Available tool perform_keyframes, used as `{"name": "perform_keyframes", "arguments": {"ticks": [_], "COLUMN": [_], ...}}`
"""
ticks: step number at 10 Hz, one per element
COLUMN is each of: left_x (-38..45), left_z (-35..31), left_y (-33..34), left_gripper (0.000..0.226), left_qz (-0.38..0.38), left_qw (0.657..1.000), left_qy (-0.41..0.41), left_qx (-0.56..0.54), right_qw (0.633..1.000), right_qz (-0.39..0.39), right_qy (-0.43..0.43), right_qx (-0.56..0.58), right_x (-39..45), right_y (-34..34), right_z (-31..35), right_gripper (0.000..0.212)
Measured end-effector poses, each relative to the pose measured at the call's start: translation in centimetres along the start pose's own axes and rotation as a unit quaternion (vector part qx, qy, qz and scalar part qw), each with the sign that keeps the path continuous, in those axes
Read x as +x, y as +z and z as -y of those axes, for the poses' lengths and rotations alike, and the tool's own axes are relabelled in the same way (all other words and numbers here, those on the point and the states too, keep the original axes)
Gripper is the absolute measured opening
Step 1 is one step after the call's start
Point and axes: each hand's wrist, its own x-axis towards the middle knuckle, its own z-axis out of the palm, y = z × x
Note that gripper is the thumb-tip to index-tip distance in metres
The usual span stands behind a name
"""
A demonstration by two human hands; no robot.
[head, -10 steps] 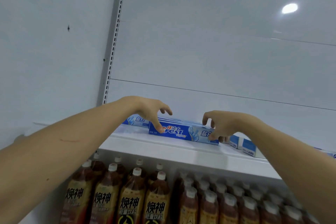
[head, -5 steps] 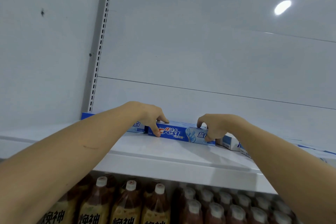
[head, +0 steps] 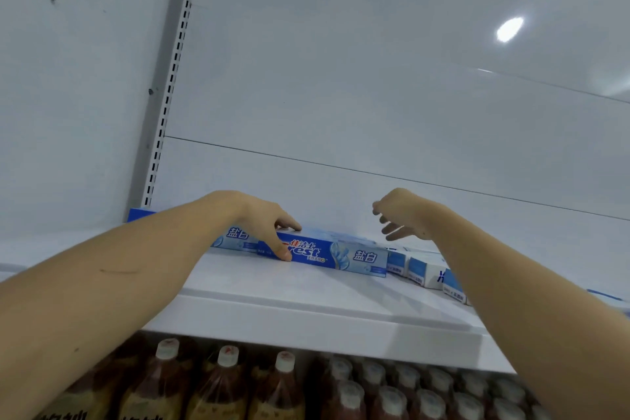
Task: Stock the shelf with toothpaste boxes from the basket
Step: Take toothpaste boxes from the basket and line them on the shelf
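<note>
Shelf: the white top shelf [head: 279, 286] is seen from below and in front; its back half carries the stock, its front strip is left bare, presumably so that boxes can be slid back from the edge.
Toothpaste box in hand: a blue toothpaste box [head: 335, 254] is laid flat on its long side, printed face turned outward toward the aisle, most likely so that the brand can be read by shoppers; it is set lengthwise along the shelf, slightly skewed.
Left hand: the left hand [head: 269, 227] is placed over the box's left end; the thumb is pressed on the front face and the fingers are curled over the top edge, so the box is pinched; the grip seems to be kept for nudging the box into line.
Right hand: the right hand [head: 400, 215] is held above and behind the box's right end, apart from it; the fingers are loosely spread and nothing is held.
Neighbouring stock: another blue box [head: 235, 237] is lying just behind the left wrist, partly hidden; a cluster of white and blue boxes [head: 424, 269] is standing end-on just to the right, touching or nearly touching the held box; which cannot be told.
Lower shelf: rows of brown drink bottles [head: 225, 385] with white caps are packed beneath.
Basket: not shown in this view.
Step judged: placement is nearly done; a final straightening against the neighbours appears to be all that is left for this box.
Risk: a firm push could shove the end-on boxes out of row.
</note>
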Motion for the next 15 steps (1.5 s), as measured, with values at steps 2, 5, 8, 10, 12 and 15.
{"name": "perform_keyframes", "arguments": {"ticks": [2,5,8,10,12,15], "left_x": [-0.6,-0.6,-0.3,-0.5,-0.3,0.0], "left_z": [0.8,1.1,0.5,-0.3,-0.5,-1.5], "left_y": [0.4,0.7,0.8,1.5,1.7,1.2], "left_gripper": [0.086,0.087,0.082,0.084,0.087,0.086], "left_qz": [0.006,0.000,0.001,-0.004,-0.012,-0.008], "left_qw": [1.000,0.998,0.998,0.998,0.998,0.998], "left_qy": [-0.007,-0.010,-0.035,-0.053,-0.061,-0.066], "left_qx": [-0.025,-0.059,-0.058,-0.027,-0.013,-0.004], "right_qw": [0.976,0.984,0.995,0.992,0.991,0.968], "right_qz": [0.101,0.116,0.087,0.126,0.124,0.138], "right_qy": [0.013,0.012,-0.009,0.010,0.040,0.060], "right_qx": [-0.192,-0.133,0.037,-0.008,-0.029,0.203], "right_x": [0.9,2.7,4.0,3.9,4.6,6.5], "right_y": [2.0,1.4,1.5,2.6,4.6,3.5], "right_z": [0.8,-0.6,-1.5,-0.6,0.7,-1.3], "right_gripper": [0.038,0.039,0.039,0.043,0.049,0.042]}}
